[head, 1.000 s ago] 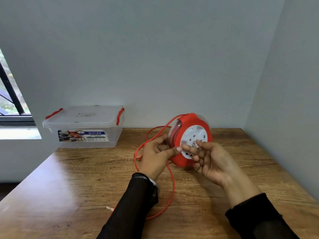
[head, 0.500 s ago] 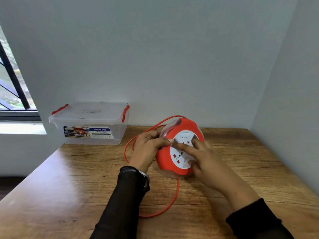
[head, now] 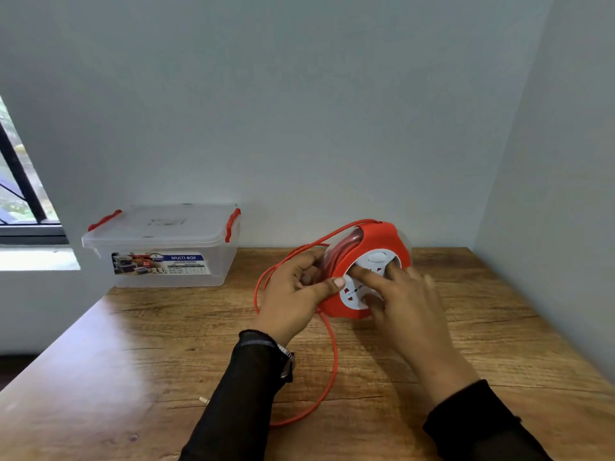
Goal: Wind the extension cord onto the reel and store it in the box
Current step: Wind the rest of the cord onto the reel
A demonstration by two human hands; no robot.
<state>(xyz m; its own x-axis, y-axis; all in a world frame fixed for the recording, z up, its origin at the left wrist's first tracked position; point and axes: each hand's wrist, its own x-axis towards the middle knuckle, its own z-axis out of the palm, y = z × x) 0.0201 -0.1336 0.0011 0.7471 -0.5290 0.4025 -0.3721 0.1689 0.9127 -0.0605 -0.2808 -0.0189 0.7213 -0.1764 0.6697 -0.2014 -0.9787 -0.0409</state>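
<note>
Presently gripping the reel (head: 367, 242) with the left hand (head: 294, 294), fingers curled round its left rim and thumb laid across the red face toward the white socket plate (head: 357, 294); holding the reel upright on edge, tilted a little, bottom on or just above the table (head: 133, 377), cannot tell which. Pressing on the socket plate with the right hand (head: 402, 301), fingers straight and spread over the white disc, gripping nothing, somewhat blurred. Showing turns of cord (head: 333, 354) already packed between the reel's flanges at the upper left, behind the left fingers. Trailing loose cord from the top of the reel in a loop out to the left of the left hand, then down under the reel, along the table between the two forearms and curving back left under the left sleeve (head: 239, 394). Lying just left of that sleeve, a small pale plug tip (head: 203, 400), too small to make out in detail. Standing well apart at the far left of the table against the wall, the box (head: 159, 244), clear plastic, lid on, red clips at both ends, label on the front. Showing a window (head: 20, 194) at the left edge
</note>
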